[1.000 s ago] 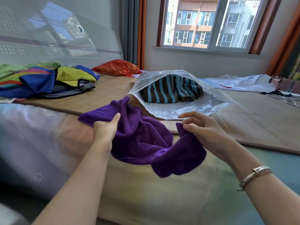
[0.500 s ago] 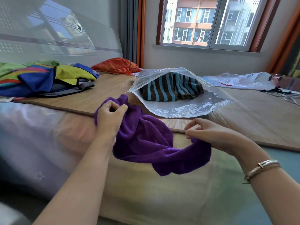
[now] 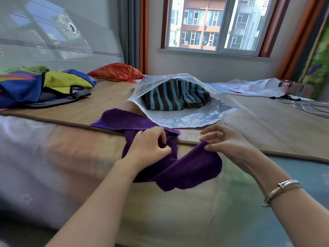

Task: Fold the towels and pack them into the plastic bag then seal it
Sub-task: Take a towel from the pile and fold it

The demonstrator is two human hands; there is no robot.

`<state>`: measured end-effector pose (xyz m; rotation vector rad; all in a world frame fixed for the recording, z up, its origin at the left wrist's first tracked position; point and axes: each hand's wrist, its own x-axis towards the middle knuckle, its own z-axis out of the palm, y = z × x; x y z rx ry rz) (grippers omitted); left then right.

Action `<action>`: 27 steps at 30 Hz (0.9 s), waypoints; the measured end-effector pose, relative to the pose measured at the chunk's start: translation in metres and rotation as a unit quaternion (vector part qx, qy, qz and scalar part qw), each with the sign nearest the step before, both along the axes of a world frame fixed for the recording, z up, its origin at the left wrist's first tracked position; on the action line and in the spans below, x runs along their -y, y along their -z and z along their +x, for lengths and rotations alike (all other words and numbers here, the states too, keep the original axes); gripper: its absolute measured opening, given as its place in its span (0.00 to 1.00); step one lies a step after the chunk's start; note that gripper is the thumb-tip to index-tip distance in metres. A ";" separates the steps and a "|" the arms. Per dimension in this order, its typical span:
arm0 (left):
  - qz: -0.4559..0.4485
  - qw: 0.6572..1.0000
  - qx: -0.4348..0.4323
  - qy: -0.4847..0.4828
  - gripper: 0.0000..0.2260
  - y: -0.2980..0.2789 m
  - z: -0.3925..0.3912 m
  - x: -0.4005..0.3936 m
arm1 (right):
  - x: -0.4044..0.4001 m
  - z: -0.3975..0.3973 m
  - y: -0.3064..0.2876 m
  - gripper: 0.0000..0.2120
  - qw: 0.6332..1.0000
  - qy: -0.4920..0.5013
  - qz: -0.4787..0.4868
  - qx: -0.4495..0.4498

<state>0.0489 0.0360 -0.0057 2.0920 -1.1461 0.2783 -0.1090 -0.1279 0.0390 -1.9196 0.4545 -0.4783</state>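
Single head-worn camera looking forward and down over bed edge (image 3: 160,202), sitting close above forearms, facing window (image 3: 219,24) on far wall.

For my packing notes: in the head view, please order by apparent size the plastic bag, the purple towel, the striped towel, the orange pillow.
1. plastic bag
2. purple towel, nearer the camera, so unsure
3. striped towel
4. orange pillow, farthest away

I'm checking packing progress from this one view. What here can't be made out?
- Head view: the back of the striped towel is hidden by the plastic bag's cloudy top layer, so the count inside is unclear.
- Part of the purple towel lies under the left hand.
- The right hand's fingertips are partly hidden behind the purple towel's edge.
- The colourful clothes pile is cut off at the left edge.
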 end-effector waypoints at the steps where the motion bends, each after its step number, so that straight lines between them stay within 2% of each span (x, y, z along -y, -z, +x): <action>1: -0.024 1.000 -0.011 -0.016 0.11 -0.002 0.000 0.002 | 0.000 0.001 0.001 0.18 1.000 0.002 0.009 0.001; 4: -0.045 0.996 -0.037 -0.066 0.20 -0.004 0.004 0.011 | 0.000 0.001 0.003 0.18 0.999 0.002 0.038 -0.009; 7: 0.021 0.990 0.006 -0.137 0.29 -0.001 0.008 0.025 | 0.000 0.001 0.004 0.16 0.999 -0.002 0.042 -0.028; 9: 0.063 0.983 0.026 -0.169 0.31 0.000 0.009 0.034 | -0.002 0.001 0.004 0.14 0.999 -0.002 0.034 -0.043; 12: 0.064 0.980 0.044 -0.182 0.25 0.000 0.009 0.043 | -0.003 0.003 0.005 0.12 0.999 0.019 0.005 -0.049; 15: -0.001 0.981 0.038 -0.193 0.11 0.001 0.009 0.049 | -0.003 0.007 0.006 0.10 0.999 0.023 -0.001 -0.033; 17: -0.040 0.982 0.022 -0.181 0.08 0.001 0.009 0.053 | -0.004 0.009 0.006 0.10 0.999 0.022 -0.005 -0.027; 20: -0.120 0.985 -0.071 -0.104 0.08 -0.007 0.005 0.051 | -0.008 0.014 0.005 0.11 0.998 0.036 -0.049 -0.012; 23: -0.166 0.969 -0.171 -0.059 0.07 -0.020 -0.004 0.040 | -0.016 0.016 -0.004 0.13 0.994 0.027 -0.081 0.075; 25: -0.227 0.935 -0.272 -0.023 0.07 -0.025 -0.010 0.031 | -0.023 0.015 -0.012 0.13 0.988 -0.010 -0.038 0.152; 27: -0.294 0.871 -0.392 0.030 0.06 -0.031 -0.020 0.023 | -0.028 0.015 -0.017 0.13 0.979 -0.038 0.003 0.201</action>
